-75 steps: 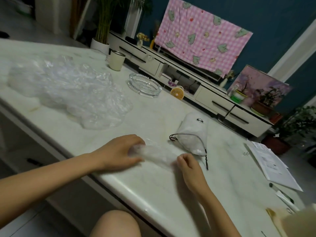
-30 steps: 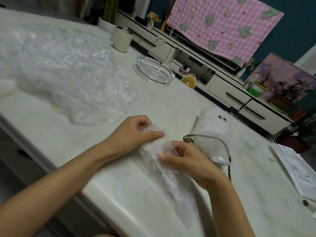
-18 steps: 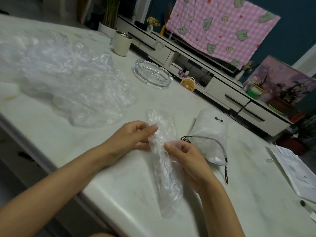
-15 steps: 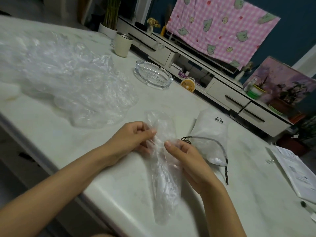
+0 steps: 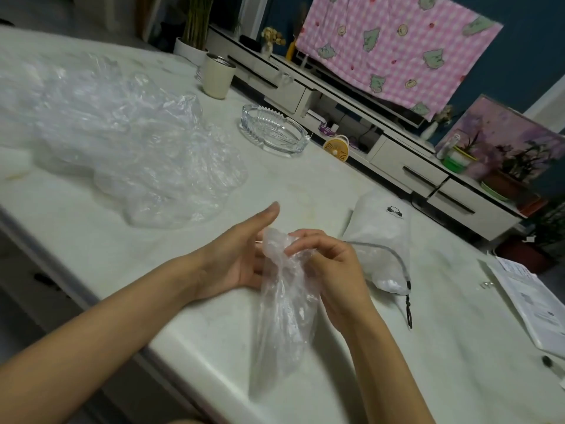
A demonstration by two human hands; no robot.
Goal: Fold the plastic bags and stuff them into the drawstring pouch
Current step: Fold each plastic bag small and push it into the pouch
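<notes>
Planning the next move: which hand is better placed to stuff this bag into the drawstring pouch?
Probably the right. The right hand pinches the plastic bag and lies next to the drawstring pouch; the left hand is open, on the bag's far side.

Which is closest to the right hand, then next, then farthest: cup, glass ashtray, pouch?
1. Pouch, just right of the right hand that pinches the plastic bag.
2. Glass ashtray, farther back.
3. Cup, farthest, back left.

No text can be read: the drawstring pouch (image 5: 380, 231) bears a small black mark, and print on the paper sheet (image 5: 532, 302) is blurred.
</notes>
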